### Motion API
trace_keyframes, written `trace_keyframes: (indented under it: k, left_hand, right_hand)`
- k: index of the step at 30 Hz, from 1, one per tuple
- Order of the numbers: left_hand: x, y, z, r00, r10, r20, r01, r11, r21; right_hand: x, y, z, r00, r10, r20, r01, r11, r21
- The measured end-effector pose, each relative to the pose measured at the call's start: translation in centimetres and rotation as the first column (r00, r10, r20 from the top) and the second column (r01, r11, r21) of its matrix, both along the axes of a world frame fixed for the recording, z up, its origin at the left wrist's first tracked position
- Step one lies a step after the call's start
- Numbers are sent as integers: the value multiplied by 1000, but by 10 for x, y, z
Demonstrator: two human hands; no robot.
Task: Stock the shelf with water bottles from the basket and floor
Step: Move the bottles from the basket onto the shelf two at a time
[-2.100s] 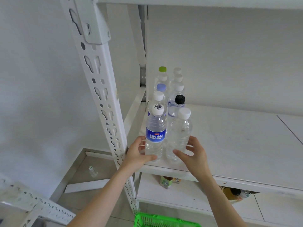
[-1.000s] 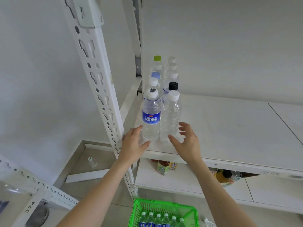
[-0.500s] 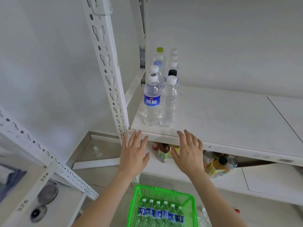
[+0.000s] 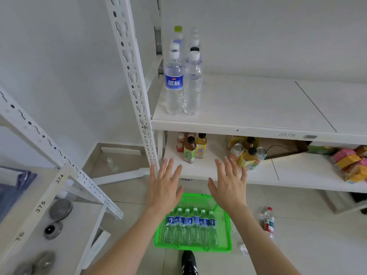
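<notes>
Both hands hang empty, fingers spread wide – left hand point(image 4: 165, 187) and right hand point(image 4: 228, 187) – above a green basket point(image 4: 225, 233) on the floor, which holds a row of water bottles point(image 4: 191, 227) lying side by side. One more bottle point(image 4: 268, 222) stands on the floor to the right. On the shelf point(image 4: 258, 108) above, two rows of bottles point(image 4: 182, 80) stand at the left end. The risk, likely – grabbing two slick bottles at once and dropping one, or nudging the front pair off the edge.

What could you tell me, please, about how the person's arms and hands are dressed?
Both the left hand and the right hand are bare: no gloves, rings, watch or bracelets show. The forearms are uncovered too, with no sleeve reaching into view.
</notes>
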State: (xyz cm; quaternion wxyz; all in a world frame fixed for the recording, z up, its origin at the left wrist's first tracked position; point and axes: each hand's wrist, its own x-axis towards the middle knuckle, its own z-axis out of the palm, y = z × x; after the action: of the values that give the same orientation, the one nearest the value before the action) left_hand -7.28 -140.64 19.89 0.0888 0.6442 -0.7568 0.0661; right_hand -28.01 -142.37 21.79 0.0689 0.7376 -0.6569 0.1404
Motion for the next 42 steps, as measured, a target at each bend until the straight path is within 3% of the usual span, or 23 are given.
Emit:
trace_keyframes:
  k: [12,22,33,42]
  left_hand:
    - [-50,101,-45,999,-46,-7,46,988,146]
    - [-113,142,-89,998,1,-55,15,954,300]
    - [-110,82,-177,999,1,-38,15,911,411]
    - [-100,4,-341,999,24,-33,-5,871,491]
  right_hand:
    - [-53,117,-66,996,-89,8,86,977,198]
    - [-117,152,-108,997,-76,10,69,950,305]
    - [-117,99,-193,989,-122,88,73,900,430]
    - [-98,32,-356,971,-196,137,90,831,549]
